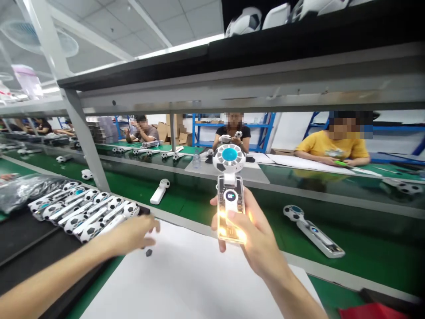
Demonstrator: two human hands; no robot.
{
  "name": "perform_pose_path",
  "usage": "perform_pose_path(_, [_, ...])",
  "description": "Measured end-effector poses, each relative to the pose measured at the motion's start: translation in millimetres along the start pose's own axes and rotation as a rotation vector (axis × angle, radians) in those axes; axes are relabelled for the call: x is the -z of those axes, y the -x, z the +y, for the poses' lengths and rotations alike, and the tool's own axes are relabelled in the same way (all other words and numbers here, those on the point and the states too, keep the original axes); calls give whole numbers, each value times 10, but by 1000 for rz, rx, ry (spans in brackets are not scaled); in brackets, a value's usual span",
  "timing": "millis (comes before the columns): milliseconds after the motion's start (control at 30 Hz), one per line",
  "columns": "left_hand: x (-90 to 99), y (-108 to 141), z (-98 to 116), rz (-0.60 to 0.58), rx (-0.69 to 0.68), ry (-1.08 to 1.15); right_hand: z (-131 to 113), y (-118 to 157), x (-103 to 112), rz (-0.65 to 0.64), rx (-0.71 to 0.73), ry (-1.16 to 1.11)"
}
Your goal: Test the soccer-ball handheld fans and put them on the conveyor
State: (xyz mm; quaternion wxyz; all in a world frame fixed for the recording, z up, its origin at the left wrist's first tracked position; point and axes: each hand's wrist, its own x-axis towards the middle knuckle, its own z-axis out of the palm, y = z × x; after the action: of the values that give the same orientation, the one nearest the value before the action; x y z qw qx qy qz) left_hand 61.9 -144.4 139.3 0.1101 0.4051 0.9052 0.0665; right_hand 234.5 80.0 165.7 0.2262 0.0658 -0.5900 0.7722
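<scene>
My right hand (257,230) grips a small handheld fan (230,208) upright, its thumb on the front of the handle. The fan has a black-and-white football head with a blue centre. Its clear handle glows orange, and a round display reads about 60. Over the left edge of the white sheet (186,279), my left hand (136,232) hovers with loosely bent fingers apart and nothing seen in them. Just below its fingertips lies a small black pentagon piece (148,252). Beside that hand are rows of similar football fans (89,212).
Beyond the sheet runs a green conveyor belt (189,210), carrying a white fan (160,191) and another fan (314,230) at right. A shelf beam (232,91) crosses overhead, with a post (88,141) at left. Several co-workers sit opposite. A red item (372,311) lies lower right.
</scene>
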Motion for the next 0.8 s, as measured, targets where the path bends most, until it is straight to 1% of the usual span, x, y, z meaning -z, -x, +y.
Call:
perform_pose_path(67, [-388, 129, -146, -45, 43, -30, -14, -7, 14, -6, 15, -12])
perform_pose_path(100, [-555, 171, -212, -66, 77, -34, -22, -8, 18, -12, 15, -19])
perform_pose_path(133, [-695, 195, -272, -56, 95, -31, -32, -7, 19, -16, 13, -22])
perform_pose_path(167, [-804, 201, -322, -34, 91, -24, -42, -3, 19, -16, 10, -20])
perform_pose_path(233, [-931, 180, -388, -2, 86, -35, -63, 11, 15, -5, 0, 5])
perform_pose_path(300, [-966, 141, -410, 18, 62, -57, -78, 32, 10, 12, -5, 34])
perform_pose_path(367, [-961, 102, -410, 27, 30, -83, -84, 51, 5, 8, 1, 46])
perform_pose_path(467, [-963, 57, -409, 5, -1, -139, -83, 71, -7, -19, 14, 51])
perform_pose_path(533, [-984, 38, -420, -10, -23, -174, -86, 82, -21, -10, 30, 51])
perform_pose_path(700, [-1035, 38, -463, 31, -102, -164, -91, 103, -93, 54, 66, 40])
perform_pose_path(800, [-1002, 60, -460, 45, -117, -148, -115, 99, -146, 142, 100, 40])
